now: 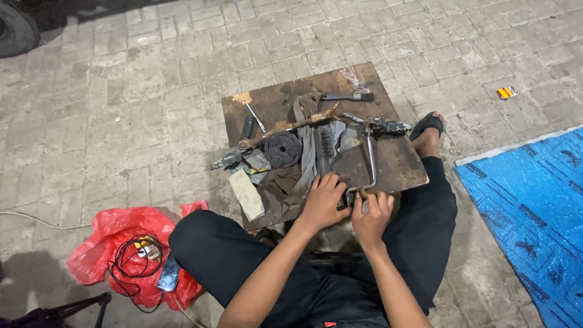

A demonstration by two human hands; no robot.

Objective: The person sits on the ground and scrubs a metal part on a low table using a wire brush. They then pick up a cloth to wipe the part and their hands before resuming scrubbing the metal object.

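I sit cross-legged on paving behind a brown wooden board. My left hand and my right hand meet at the board's near edge, both gripping the near end of a bent grey metal lever that runs away from me to a pedal-like end. A long rusty bar lies across the board's middle, with a dark round disc just below it. Grey rags lie under the parts.
A small brush, a screwdriver and a folded sandpaper piece lie on the board. A red plastic bag with black cable and a phone sits left of my knee. Blue tarp covers the ground at right.
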